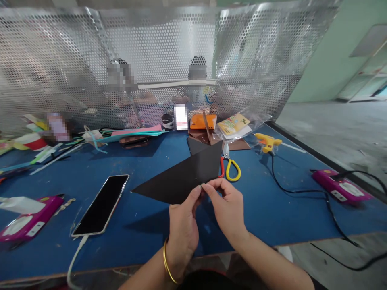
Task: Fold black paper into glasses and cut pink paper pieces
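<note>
Both hands pinch the near edge of a folded sheet of black paper [181, 175], held just above the blue table. My left hand [184, 219], with a gold bangle at the wrist, has its thumb on the paper's lower edge. Against it, almost thumb to thumb, my right hand [226, 205] is closed on the same edge. The fingers behind the paper are partly hidden. Just beyond the right hand lies a pair of scissors [232, 170] with one red and one yellow handle, partly covered by the paper.
A phone [104, 205] on a white cable lies at left, near a magenta power strip [33, 223]. At right are a yellow glue gun [267, 142] and another magenta power strip [341, 187]. Coloured papers [136, 135] and a plastic packet [236, 125] lie before the perforated screen [163, 44].
</note>
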Tool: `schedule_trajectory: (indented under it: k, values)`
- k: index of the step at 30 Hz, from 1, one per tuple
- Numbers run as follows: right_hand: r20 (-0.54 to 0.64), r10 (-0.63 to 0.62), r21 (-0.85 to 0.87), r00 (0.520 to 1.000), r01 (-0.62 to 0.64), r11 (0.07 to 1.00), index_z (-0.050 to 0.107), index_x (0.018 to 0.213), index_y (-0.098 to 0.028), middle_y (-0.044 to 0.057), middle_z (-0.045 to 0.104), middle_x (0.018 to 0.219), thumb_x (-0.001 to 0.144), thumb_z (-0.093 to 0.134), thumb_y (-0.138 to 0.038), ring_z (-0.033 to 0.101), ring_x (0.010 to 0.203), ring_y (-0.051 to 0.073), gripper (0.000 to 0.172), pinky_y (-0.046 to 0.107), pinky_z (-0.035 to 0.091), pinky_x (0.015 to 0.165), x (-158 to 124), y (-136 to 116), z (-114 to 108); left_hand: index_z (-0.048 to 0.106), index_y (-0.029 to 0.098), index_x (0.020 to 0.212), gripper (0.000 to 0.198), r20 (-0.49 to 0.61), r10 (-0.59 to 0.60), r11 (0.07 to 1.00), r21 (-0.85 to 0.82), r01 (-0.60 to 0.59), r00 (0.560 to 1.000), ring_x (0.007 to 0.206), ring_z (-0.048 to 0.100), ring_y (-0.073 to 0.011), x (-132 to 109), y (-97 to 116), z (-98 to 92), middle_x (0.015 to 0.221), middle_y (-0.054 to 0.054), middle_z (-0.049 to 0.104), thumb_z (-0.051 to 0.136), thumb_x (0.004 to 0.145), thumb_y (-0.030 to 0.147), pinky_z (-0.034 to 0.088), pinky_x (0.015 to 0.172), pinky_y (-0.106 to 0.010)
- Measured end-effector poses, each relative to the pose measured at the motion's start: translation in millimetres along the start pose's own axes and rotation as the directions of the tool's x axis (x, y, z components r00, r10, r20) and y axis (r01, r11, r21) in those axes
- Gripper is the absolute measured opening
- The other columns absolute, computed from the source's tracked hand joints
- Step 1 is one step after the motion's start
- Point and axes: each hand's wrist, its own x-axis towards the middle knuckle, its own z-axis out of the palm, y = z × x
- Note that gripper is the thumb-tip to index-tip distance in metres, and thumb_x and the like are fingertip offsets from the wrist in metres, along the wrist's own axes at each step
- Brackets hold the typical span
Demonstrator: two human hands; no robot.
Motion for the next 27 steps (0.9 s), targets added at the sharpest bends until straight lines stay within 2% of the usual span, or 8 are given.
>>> schedule_trajectory:
  k: [2,5,7,10,12,14,19,27]
  values:
    - [0.022,-0.013,-0.002,1.000,0.013,1.000,0.068,0.069,-0.023,-0.003,0.069,0.066,0.081,0.070,-0.029,0.063,0.064,0.014,0.014,0.025,0.049,0.064,-0.7,1.0,-2.5,0.076,0.018,0.074,0.018,-0.011,-0.034,0.999,-0.006,0.034,0.999,0.073,0.072,-0.0170,0.8,-0.1,-0.6,0.078,-0.002,0.077,0.086,0.060,0.022,0.060,0.069,-0.025]
    - [0.067,-0.061,-0.009,0.996,0.061,0.998,0.072,0.078,-0.025,-0.004,0.073,0.076,0.077,0.075,-0.025,0.066,0.075,0.015,0.003,0.026,0.051,0.073,-1.9,5.3,-10.2,0.075,0.021,0.080,0.020,-0.033,-0.069,0.997,-0.025,0.068,0.997,0.074,0.072,-0.0162,2.0,3.1,-2.9,0.084,-0.001,0.077,0.085,0.062,0.022,0.060,0.065,-0.024]
    - [0.085,-0.161,-0.032,0.983,0.164,0.986,0.073,0.085,-0.027,-0.004,0.074,0.086,0.076,0.077,-0.021,0.066,0.084,0.016,0.011,0.027,0.050,0.080,-2.4,8.8,-16.3,0.075,0.022,0.084,0.023,-0.043,-0.094,0.995,-0.031,0.093,0.995,0.071,0.071,-0.0150,1.8,6.3,-4.4,0.085,0.000,0.077,0.085,0.063,0.021,0.060,0.061,-0.024]
    - [0.087,-0.346,-0.072,0.934,0.352,0.933,0.073,0.087,-0.028,-0.003,0.073,0.090,0.081,0.075,-0.019,0.066,0.088,0.016,0.011,0.028,0.049,0.083,-2.3,12.6,-22.2,0.074,0.022,0.084,0.025,-0.042,-0.127,0.992,-0.031,0.125,0.991,0.066,0.070,-0.0139,0.0,9.2,-4.8,0.083,0.000,0.076,0.086,0.062,0.019,0.060,0.059,-0.024]
    - [0.063,-0.390,-0.091,0.919,0.394,0.915,0.073,0.084,-0.027,-0.002,0.071,0.087,0.083,0.074,-0.019,0.065,0.085,0.016,0.009,0.028,0.050,0.080,-2.5,13.6,-22.6,0.074,0.021,0.083,0.024,-0.034,-0.142,0.989,-0.034,0.141,0.989,0.068,0.070,-0.0142,-1.6,8.7,-3.9,0.083,0.000,0.076,0.085,0.062,0.018,0.061,0.062,-0.024]
    - [0.027,-0.367,-0.103,0.930,0.368,0.924,0.073,0.080,-0.027,-0.003,0.070,0.083,0.083,0.073,-0.018,0.064,0.081,0.015,0.009,0.027,0.050,0.076,-3.2,13.2,-20.6,0.075,0.020,0.082,0.021,-0.014,-0.148,0.988,-0.045,0.147,0.989,0.070,0.071,-0.0140,-3.0,6.8,-3.0,0.082,-0.001,0.077,0.084,0.063,0.017,0.062,0.066,-0.024]
    - [-0.043,-0.156,-0.047,0.987,0.154,0.987,0.069,0.073,-0.024,-0.003,0.068,0.076,0.082,0.071,-0.022,0.062,0.074,0.015,0.009,0.027,0.050,0.071,-7.9,9.1,-13.4,0.076,0.020,0.083,0.020,0.033,-0.105,0.991,-0.074,0.107,0.994,0.073,0.071,-0.0140,-5.0,0.3,-2.6,0.084,-0.001,0.077,0.084,0.065,0.018,0.062,0.073,-0.026]
    - [-0.088,-0.027,0.007,0.996,0.028,1.000,0.067,0.073,-0.022,-0.002,0.069,0.069,0.084,0.068,-0.029,0.062,0.065,0.015,0.013,0.027,0.050,0.063,-13.7,5.8,-8.1,0.076,0.022,0.076,0.012,0.038,-0.049,0.999,0.011,0.049,0.998,0.075,0.073,-0.0189,-3.6,-5.4,-3.1,0.079,-0.002,0.077,0.083,0.067,0.023,0.062,0.079,-0.033]
